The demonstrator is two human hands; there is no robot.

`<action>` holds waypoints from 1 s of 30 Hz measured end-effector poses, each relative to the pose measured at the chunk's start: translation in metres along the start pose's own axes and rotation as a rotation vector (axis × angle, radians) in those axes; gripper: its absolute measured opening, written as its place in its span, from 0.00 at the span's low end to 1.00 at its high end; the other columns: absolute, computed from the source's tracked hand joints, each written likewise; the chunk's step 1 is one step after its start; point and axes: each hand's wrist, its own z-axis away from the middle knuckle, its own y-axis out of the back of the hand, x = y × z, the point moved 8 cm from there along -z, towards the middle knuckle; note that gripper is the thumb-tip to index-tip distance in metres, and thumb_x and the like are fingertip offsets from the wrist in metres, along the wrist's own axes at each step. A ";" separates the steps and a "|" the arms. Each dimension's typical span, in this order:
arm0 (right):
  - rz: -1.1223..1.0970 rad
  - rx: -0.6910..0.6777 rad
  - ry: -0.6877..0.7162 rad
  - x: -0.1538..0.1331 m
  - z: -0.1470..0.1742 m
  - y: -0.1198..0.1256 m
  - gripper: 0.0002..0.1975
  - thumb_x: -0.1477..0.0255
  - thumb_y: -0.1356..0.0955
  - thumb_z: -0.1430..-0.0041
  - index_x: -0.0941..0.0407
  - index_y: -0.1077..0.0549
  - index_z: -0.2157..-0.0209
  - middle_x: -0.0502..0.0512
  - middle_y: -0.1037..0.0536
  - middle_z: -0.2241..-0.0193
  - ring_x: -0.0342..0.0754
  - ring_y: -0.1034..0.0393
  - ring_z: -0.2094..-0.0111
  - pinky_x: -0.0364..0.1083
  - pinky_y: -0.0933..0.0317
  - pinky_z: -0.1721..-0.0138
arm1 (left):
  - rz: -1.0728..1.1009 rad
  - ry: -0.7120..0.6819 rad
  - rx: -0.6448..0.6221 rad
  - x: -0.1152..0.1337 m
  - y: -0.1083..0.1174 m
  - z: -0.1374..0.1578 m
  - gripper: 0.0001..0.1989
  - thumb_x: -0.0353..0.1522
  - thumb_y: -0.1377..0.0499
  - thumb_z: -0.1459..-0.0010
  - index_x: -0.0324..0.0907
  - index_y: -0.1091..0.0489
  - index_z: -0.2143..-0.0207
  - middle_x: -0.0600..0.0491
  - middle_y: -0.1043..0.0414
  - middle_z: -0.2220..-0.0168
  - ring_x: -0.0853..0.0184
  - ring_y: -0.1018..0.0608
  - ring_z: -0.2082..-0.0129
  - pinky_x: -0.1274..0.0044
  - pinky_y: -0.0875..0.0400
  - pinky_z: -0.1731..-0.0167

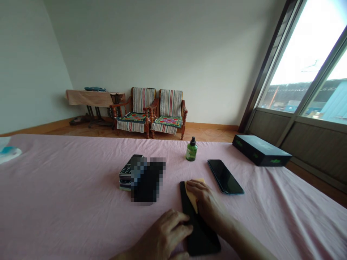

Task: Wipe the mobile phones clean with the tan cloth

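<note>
A: Nearest finding, please.

B: Found the left hand [166,231] with fingers bent and apart, touching the left side of a dark slab [203,240] without closing round it.

A: Position of the slab?

B: Lying flat on the pink sheet [67,206], right of the middle and well short of the far edge, lengthwise towards that edge.

A: And for the right hand [204,198]?

B: Observed at the slab's far end, with fingers laid together over a yellow cloth [192,198]. Cannot tell whether clamped on it; hidden underneath.

A: Beyond the hands?

B: Recorded a phone [225,177], glossy side up, between the slab and the sheet's right edge. Logged, to the slab's left, a stack of flat items [125,181] with a dark item [148,186] just beside; too blurred to identify.

A: Towards the far edge?

B: Noted a green bottle [191,153], upright, right of the middle; at the far right corner, a black box [261,151], lying flat.

A: Off the sheet?

B: Observed two wooden chairs [143,101] in striped covers, side by side, and a cloth-covered table [89,97] to the left of these.
</note>
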 end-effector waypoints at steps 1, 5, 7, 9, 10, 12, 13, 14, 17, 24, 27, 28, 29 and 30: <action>0.007 0.003 -0.008 0.002 -0.001 -0.002 0.34 0.89 0.44 0.57 0.60 0.27 0.49 0.59 0.25 0.49 0.51 0.34 0.45 0.54 0.41 0.42 | 0.000 -0.005 0.002 0.000 0.000 0.000 0.25 0.33 0.35 0.45 0.48 0.34 0.45 0.50 0.33 0.45 0.59 0.30 0.48 0.70 0.35 0.45; -0.010 -0.022 0.068 -0.002 -0.007 -0.009 0.36 0.89 0.43 0.57 0.59 0.29 0.46 0.60 0.27 0.46 0.52 0.36 0.43 0.55 0.42 0.42 | 0.014 -0.014 0.012 0.000 -0.001 0.001 0.25 0.33 0.36 0.45 0.50 0.35 0.45 0.50 0.33 0.46 0.57 0.30 0.48 0.69 0.35 0.45; -0.034 -0.039 0.115 -0.009 -0.007 -0.009 0.35 0.89 0.43 0.56 0.58 0.31 0.45 0.60 0.28 0.45 0.52 0.37 0.42 0.56 0.42 0.42 | 0.023 -0.001 0.014 -0.001 -0.001 0.000 0.25 0.32 0.36 0.45 0.49 0.34 0.45 0.51 0.33 0.46 0.57 0.31 0.48 0.68 0.35 0.44; -0.056 -0.054 0.136 -0.018 -0.004 -0.004 0.33 0.88 0.42 0.53 0.57 0.30 0.45 0.59 0.27 0.46 0.51 0.36 0.43 0.55 0.42 0.43 | 0.036 0.013 0.005 0.000 0.000 -0.001 0.25 0.31 0.35 0.46 0.48 0.33 0.46 0.50 0.33 0.47 0.58 0.30 0.48 0.69 0.35 0.44; -0.066 -0.063 0.139 -0.022 -0.002 -0.002 0.31 0.87 0.42 0.52 0.56 0.29 0.47 0.59 0.26 0.47 0.51 0.35 0.45 0.54 0.41 0.44 | 0.044 0.018 0.001 0.001 0.000 -0.002 0.25 0.30 0.35 0.47 0.47 0.33 0.46 0.50 0.32 0.47 0.58 0.30 0.48 0.69 0.35 0.45; -0.075 -0.073 0.127 -0.029 0.002 0.003 0.27 0.87 0.41 0.50 0.55 0.26 0.51 0.57 0.24 0.51 0.50 0.33 0.49 0.52 0.39 0.47 | 0.063 0.024 -0.002 0.004 0.004 -0.003 0.24 0.28 0.35 0.47 0.47 0.32 0.47 0.50 0.32 0.48 0.59 0.30 0.49 0.69 0.35 0.45; -0.074 -0.072 0.116 -0.031 0.004 0.005 0.26 0.87 0.41 0.51 0.55 0.25 0.54 0.56 0.23 0.53 0.50 0.32 0.51 0.51 0.39 0.48 | 0.073 0.027 0.003 0.006 0.006 -0.003 0.24 0.28 0.36 0.47 0.47 0.32 0.47 0.50 0.32 0.48 0.59 0.30 0.48 0.69 0.35 0.45; -0.070 -0.069 0.103 -0.032 0.006 0.006 0.25 0.87 0.41 0.52 0.55 0.24 0.56 0.56 0.23 0.55 0.50 0.32 0.52 0.50 0.38 0.50 | 0.084 0.029 0.004 0.007 0.008 -0.003 0.24 0.27 0.36 0.47 0.48 0.32 0.47 0.50 0.32 0.48 0.59 0.31 0.48 0.68 0.35 0.45; -0.063 -0.044 0.079 -0.030 0.011 0.003 0.27 0.87 0.41 0.57 0.55 0.24 0.58 0.56 0.23 0.55 0.51 0.33 0.52 0.51 0.39 0.50 | 0.107 0.025 -0.007 0.010 0.009 -0.003 0.24 0.27 0.38 0.47 0.48 0.32 0.47 0.51 0.32 0.48 0.59 0.31 0.47 0.67 0.36 0.44; 0.005 0.154 -0.004 0.003 0.026 -0.008 0.31 0.87 0.41 0.62 0.57 0.29 0.54 0.60 0.27 0.50 0.54 0.35 0.49 0.55 0.41 0.48 | 0.084 -0.035 0.021 0.012 0.008 0.001 0.24 0.26 0.37 0.47 0.45 0.33 0.47 0.50 0.33 0.48 0.59 0.32 0.47 0.67 0.38 0.43; 0.046 0.200 -0.057 0.013 0.029 -0.008 0.30 0.87 0.40 0.64 0.58 0.30 0.55 0.60 0.26 0.53 0.54 0.34 0.51 0.54 0.40 0.49 | 0.064 -0.043 0.027 0.013 0.009 0.002 0.23 0.27 0.38 0.46 0.45 0.33 0.47 0.49 0.33 0.48 0.59 0.32 0.47 0.67 0.37 0.44; 0.048 0.205 -0.062 0.014 0.029 -0.007 0.30 0.87 0.40 0.64 0.58 0.29 0.56 0.60 0.26 0.54 0.54 0.34 0.52 0.54 0.39 0.50 | 0.063 -0.048 0.030 0.013 0.009 0.002 0.23 0.27 0.37 0.46 0.45 0.32 0.47 0.49 0.33 0.48 0.59 0.32 0.47 0.67 0.37 0.44; 0.049 0.206 -0.063 0.014 0.028 -0.005 0.29 0.87 0.40 0.64 0.58 0.29 0.57 0.59 0.25 0.55 0.54 0.33 0.53 0.53 0.39 0.51 | 0.064 -0.055 0.033 0.014 0.010 0.002 0.23 0.27 0.38 0.46 0.45 0.33 0.47 0.49 0.33 0.48 0.59 0.32 0.47 0.67 0.37 0.44; 0.050 0.201 -0.061 0.013 0.027 -0.004 0.28 0.87 0.40 0.64 0.57 0.28 0.58 0.58 0.25 0.56 0.53 0.33 0.54 0.52 0.38 0.52 | 0.066 -0.063 0.037 0.014 0.010 0.002 0.23 0.27 0.37 0.46 0.45 0.32 0.47 0.49 0.33 0.48 0.59 0.32 0.47 0.67 0.37 0.43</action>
